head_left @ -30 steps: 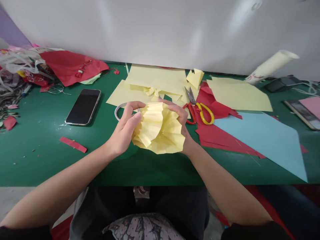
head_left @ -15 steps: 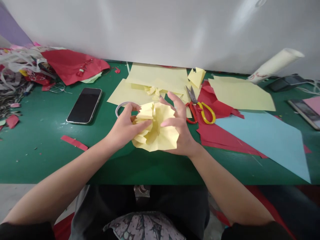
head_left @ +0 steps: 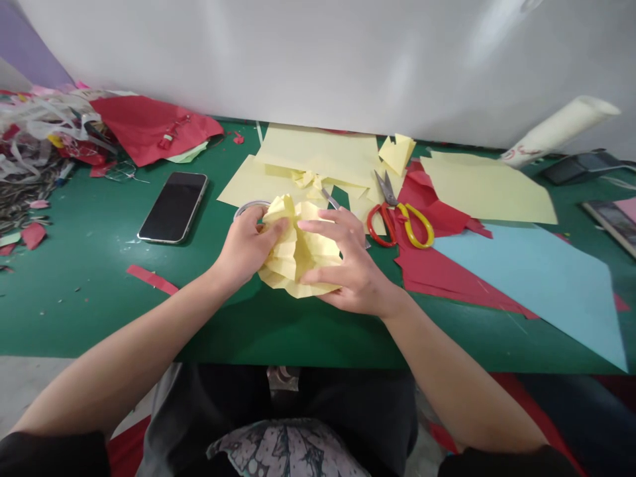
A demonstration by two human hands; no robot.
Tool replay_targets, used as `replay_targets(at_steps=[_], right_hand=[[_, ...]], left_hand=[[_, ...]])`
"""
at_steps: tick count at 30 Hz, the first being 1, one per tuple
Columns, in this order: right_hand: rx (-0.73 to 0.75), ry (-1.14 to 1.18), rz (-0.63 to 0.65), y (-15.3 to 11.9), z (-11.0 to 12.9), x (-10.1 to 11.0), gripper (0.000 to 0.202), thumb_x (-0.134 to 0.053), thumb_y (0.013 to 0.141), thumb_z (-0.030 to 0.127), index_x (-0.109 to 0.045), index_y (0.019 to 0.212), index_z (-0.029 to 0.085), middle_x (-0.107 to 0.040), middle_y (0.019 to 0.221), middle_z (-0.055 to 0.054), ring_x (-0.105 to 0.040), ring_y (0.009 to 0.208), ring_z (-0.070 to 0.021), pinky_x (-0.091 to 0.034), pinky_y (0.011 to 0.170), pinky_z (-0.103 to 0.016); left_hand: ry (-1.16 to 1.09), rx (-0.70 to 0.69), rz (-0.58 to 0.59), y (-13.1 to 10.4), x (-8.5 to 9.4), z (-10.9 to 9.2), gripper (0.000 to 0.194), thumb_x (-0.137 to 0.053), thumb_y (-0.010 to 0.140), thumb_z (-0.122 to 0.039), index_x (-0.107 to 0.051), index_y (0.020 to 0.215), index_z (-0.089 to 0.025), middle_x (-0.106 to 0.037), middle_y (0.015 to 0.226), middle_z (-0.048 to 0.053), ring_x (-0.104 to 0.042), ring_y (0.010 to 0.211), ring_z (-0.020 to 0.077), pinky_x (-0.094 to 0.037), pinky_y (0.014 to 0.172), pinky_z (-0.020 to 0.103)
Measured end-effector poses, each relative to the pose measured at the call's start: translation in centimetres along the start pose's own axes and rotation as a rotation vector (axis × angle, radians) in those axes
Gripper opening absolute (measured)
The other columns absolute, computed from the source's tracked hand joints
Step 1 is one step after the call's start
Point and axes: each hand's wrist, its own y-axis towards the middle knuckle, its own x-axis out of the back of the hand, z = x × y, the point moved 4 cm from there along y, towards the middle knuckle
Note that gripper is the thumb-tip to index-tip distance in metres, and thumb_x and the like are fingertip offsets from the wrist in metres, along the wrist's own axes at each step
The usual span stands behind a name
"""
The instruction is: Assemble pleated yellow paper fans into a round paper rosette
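A pleated yellow paper flower (head_left: pixel 283 262) with zigzag edges is held above the front part of the green table. My left hand (head_left: pixel 247 246) pinches its left side between thumb and fingers. Around the right side, my right hand (head_left: pixel 350 265) has its fingers curled over the petals, fingertips inside the folds. Part of the flower's underside is hidden by that hand. Just behind the left hand, a ring-shaped roll (head_left: pixel 247 208) is partly covered. Scissors (head_left: pixel 390 199) with one red and one yellow handle lie to the right of the flower.
Yellow paper sheets (head_left: pixel 318 149) lie behind the hands. Red paper (head_left: pixel 447 281) and a blue sheet (head_left: pixel 541 265) spread to the right, near a white paper roll (head_left: pixel 561 129). A phone (head_left: pixel 173 207) lies left, beyond it a heap of scraps (head_left: pixel 40 146).
My right hand's fingers have come down and leftward over the flower's opening. The petals have folded inward and the flower looks narrower. My left hand keeps its hold.
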Motion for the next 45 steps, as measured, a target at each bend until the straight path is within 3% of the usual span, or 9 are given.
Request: replay_targets(at_steps=[6,11,15,26,29,33,36,40,45], right_hand=[[-0.007,-0.013,0.022,-0.1,-0.2,-0.4,0.010,-0.058,0.074,0.019,-0.062,0.067,0.023,-0.034,0.131,0.001,-0.028,0.126,-0.0255,-0.023,0.105,-0.052],[0.006,-0.085,0.031,-0.1,-0.1,-0.6,0.007,-0.055,0.075,0.016,-0.057,0.069,0.019,-0.033,0.129,-0.007,-0.029,0.124,-0.0274,-0.031,0.100,-0.049],[-0.015,-0.104,0.037,0.0,-0.3,-0.7,0.010,-0.051,0.077,0.014,-0.055,0.069,0.019,-0.035,0.127,-0.007,-0.032,0.121,-0.0270,-0.035,0.097,-0.050],[0.031,-0.084,0.019,0.0,-0.1,-0.6,0.011,-0.051,0.077,0.011,-0.055,0.070,0.019,-0.040,0.123,-0.008,-0.036,0.117,-0.0255,-0.040,0.092,-0.049],[0.021,-0.044,0.065,0.0,-0.2,-0.8,0.012,-0.050,0.077,0.011,-0.054,0.069,0.019,-0.043,0.121,-0.008,-0.036,0.117,-0.0243,-0.041,0.093,-0.048],[0.015,-0.016,0.120,0.0,-0.3,-1.2,0.012,-0.050,0.079,0.011,-0.054,0.069,0.018,-0.044,0.117,-0.010,-0.037,0.114,-0.0233,-0.043,0.092,-0.044],[0.006,-0.017,0.164,0.0,-0.4,-1.2,0.012,-0.049,0.080,0.012,-0.053,0.069,0.017,-0.046,0.113,-0.011,-0.040,0.111,-0.0227,-0.044,0.090,-0.043],[-0.017,-0.038,0.187,-0.1,-0.6,-1.0,0.011,-0.048,0.081,0.014,-0.052,0.071,0.017,-0.049,0.107,-0.011,-0.048,0.101,-0.0197,-0.048,0.084,-0.038],[-0.079,-0.053,0.183,-0.3,-1.1,-1.0,0.009,-0.049,0.081,0.020,-0.053,0.074,0.017,-0.051,0.100,-0.010,-0.052,0.095,-0.0197,-0.049,0.078,-0.037]], left_hand=[[0.130,-0.051,-0.068,0.4,0.5,-0.2,0.016,-0.053,0.075,-0.033,-0.051,0.073,-0.017,-0.055,0.068,0.000,-0.053,0.056,0.0104,-0.042,0.045,0.021],[0.538,-0.364,-0.149,-0.3,0.4,-1.6,0.006,-0.050,0.075,-0.022,-0.049,0.072,-0.017,-0.055,0.078,0.005,-0.052,0.073,0.0152,-0.043,0.061,0.028],[0.635,-0.517,-0.190,-0.9,-0.1,-1.9,0.006,-0.050,0.073,-0.019,-0.044,0.072,-0.018,-0.055,0.081,0.007,-0.051,0.078,0.0165,-0.044,0.070,0.031],[0.621,-0.444,-0.246,-0.5,0.5,-1.2,0.012,-0.049,0.078,-0.024,-0.038,0.077,-0.021,-0.051,0.077,0.004,-0.051,0.075,0.0162,-0.042,0.069,0.031],[0.607,-0.463,-0.159,-0.5,0.1,-0.4,0.016,-0.049,0.077,-0.023,-0.037,0.087,-0.020,-0.053,0.085,0.005,-0.053,0.073,0.0153,-0.043,0.067,0.031],[0.625,-0.569,0.005,-0.6,-0.8,-0.3,0.037,-0.050,0.073,-0.015,-0.035,0.106,-0.017,-0.051,0.112,0.014,-0.052,0.102,0.0221,-0.044,0.079,0.035],[0.642,-0.604,0.187,-0.6,-1.2,-0.9,0.036,-0.046,0.074,-0.014,-0.039,0.109,-0.015,-0.051,0.118,0.014,-0.047,0.113,0.0241,-0.039,0.091,0.040],[0.640,-0.547,0.401,-0.5,-1.0,-1.5,0.040,-0.051,0.074,-0.024,-0.040,0.112,-0.017,-0.050,0.120,0.012,-0.051,0.105,0.0213,-0.041,0.087,0.035],[0.674,-0.516,0.484,-0.4,-0.9,-1.4,0.068,-0.067,0.061,-0.044,-0.036,0.115,-0.018,-0.048,0.116,0.011,-0.050,0.104,0.0238,-0.042,0.085,0.035]])
